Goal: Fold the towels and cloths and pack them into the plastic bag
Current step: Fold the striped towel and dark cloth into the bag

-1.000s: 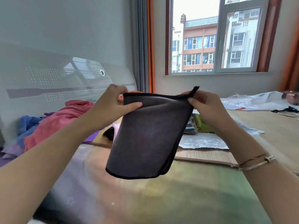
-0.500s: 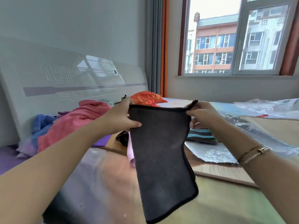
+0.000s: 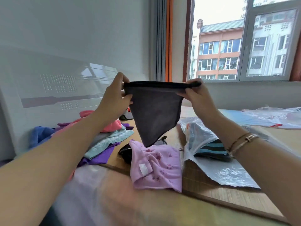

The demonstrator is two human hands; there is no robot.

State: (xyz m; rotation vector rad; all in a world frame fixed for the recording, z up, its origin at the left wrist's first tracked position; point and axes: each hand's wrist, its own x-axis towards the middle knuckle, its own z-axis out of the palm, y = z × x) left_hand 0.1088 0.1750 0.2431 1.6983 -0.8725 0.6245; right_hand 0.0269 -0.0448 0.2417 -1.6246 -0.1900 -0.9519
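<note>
You hold the dark grey cloth (image 3: pixel 154 111) up between both hands, in the air above the bed.

Nearest you, a lilac paw-print towel (image 3: pixel 156 167) lies on the bed (image 3: pixel 244 198), beside the plastic bag (image 3: pixel 211 160) that holds a striped folded cloth (image 3: pixel 211 146). Above them, your left hand (image 3: pixel 114 100) and right hand (image 3: pixel 197 97) each pinch a top corner of the grey cloth, which hangs down to a point. Farther left, a pile of coloured towels (image 3: pixel 104 137) lies against the headboard (image 3: pixel 57 88).

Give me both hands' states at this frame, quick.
Left hand: closed, pinching the left top corner of the dark grey cloth.
Right hand: closed, pinching the cloth's right top corner.
</note>
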